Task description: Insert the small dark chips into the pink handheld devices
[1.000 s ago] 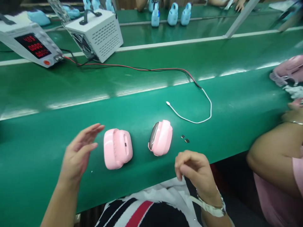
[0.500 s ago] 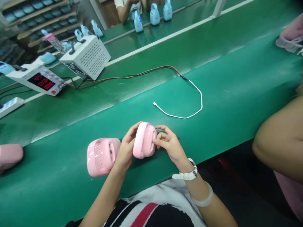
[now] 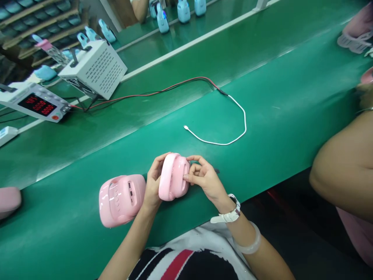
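Both of my hands hold one pink plastic device (image 3: 172, 177) just above the green belt (image 3: 276, 116) near its front edge. My left hand (image 3: 152, 186) grips its left side with fingers curled over the top. My right hand (image 3: 204, 179) pinches its right side, thumb and fingers pressed on it. A second pink device (image 3: 121, 199) lies on the belt just left of my left hand. A white cable (image 3: 224, 132) with a loose plug end lies on the belt beyond my hands.
A white ventilated box (image 3: 94, 68) and a power supply with red digits (image 3: 35, 104) stand at the back left, joined by red and black wires (image 3: 163, 91). Another pink device (image 3: 8, 200) lies at the far left. A co-worker's arm (image 3: 344, 171) is at the right. Blue devices (image 3: 182, 9) stand far back.
My hands, apart and empty a second ago, have closed on the right pink device and lifted it. Over the last half second the view shifted slightly; the grip is unchanged.
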`<action>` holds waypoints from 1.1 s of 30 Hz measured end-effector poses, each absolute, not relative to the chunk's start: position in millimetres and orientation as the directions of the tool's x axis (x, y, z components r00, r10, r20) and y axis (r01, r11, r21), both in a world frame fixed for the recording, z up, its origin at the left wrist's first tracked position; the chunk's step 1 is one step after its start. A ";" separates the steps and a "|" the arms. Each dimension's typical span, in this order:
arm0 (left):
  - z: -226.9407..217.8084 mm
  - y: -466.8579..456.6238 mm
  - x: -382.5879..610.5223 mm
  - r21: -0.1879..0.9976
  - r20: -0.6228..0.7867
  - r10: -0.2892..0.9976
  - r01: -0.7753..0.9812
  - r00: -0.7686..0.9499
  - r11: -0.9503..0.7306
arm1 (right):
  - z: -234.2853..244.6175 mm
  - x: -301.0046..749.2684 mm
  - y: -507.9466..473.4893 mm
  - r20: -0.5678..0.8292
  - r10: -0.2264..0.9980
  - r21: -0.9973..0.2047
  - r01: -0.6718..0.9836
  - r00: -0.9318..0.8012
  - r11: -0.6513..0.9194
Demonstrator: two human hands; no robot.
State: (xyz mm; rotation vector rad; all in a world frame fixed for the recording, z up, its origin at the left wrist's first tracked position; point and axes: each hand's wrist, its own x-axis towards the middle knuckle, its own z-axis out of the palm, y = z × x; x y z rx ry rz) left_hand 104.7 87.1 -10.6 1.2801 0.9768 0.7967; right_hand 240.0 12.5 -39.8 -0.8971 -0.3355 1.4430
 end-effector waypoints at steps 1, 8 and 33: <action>-10.6 86.9 105.0 0.989 -0.145 0.904 0.037 0.402 0.143 | -39.7 240.8 12.5 -0.308 0.940 -0.705 -0.699 0.149 -0.120; -16.2 85.0 103.4 0.989 -0.104 0.891 -0.050 0.441 0.141 | -39.3 246.6 11.0 -0.284 0.953 -0.736 -0.661 0.104 -0.147; -28.6 83.9 110.3 0.999 0.006 0.863 -0.031 0.505 0.011 | 5.0 239.9 -4.8 -0.552 0.761 -0.831 -0.306 0.342 -0.465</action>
